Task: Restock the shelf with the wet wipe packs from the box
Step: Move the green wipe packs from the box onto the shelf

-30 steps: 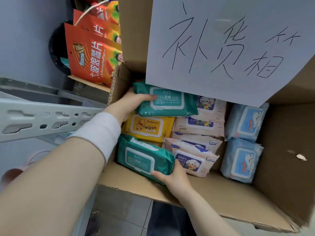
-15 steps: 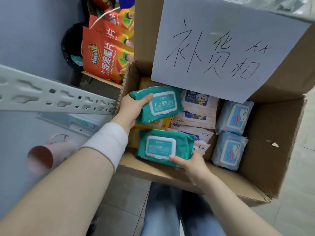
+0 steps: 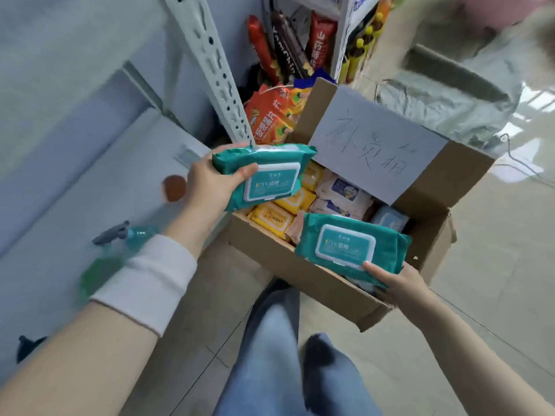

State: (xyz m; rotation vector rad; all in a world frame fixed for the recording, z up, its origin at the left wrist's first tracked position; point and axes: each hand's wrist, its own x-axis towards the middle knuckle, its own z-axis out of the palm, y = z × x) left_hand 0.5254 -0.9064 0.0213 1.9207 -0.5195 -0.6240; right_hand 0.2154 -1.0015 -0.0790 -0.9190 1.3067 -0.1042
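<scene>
My left hand (image 3: pixel 210 184) grips a teal wet wipe pack (image 3: pixel 267 175) by its left end, held above the left edge of the cardboard box (image 3: pixel 270 250). My right hand (image 3: pixel 399 283) holds a second teal wet wipe pack (image 3: pixel 354 247) from below, over the box's near wall. Inside the box lie yellow wipe packs (image 3: pixel 273 219), pale pink baby wipe packs (image 3: pixel 342 190) and a light blue pack (image 3: pixel 390 219). A white shelf board (image 3: pixel 75 220) lies to the left, below my left arm.
A perforated metal shelf post (image 3: pixel 219 79) rises behind my left hand. Orange snack bags (image 3: pixel 270 121) stand beyond it. A handwritten paper sign (image 3: pixel 375 145) covers the box flap. On the shelf are a blurred green spray bottle (image 3: pixel 111 259) and a pink cup (image 3: pixel 174 187). My legs stand below.
Both hands have lifted their teal packs up out of the box. The view has pulled back and swung, so the shelf board and floor now show.
</scene>
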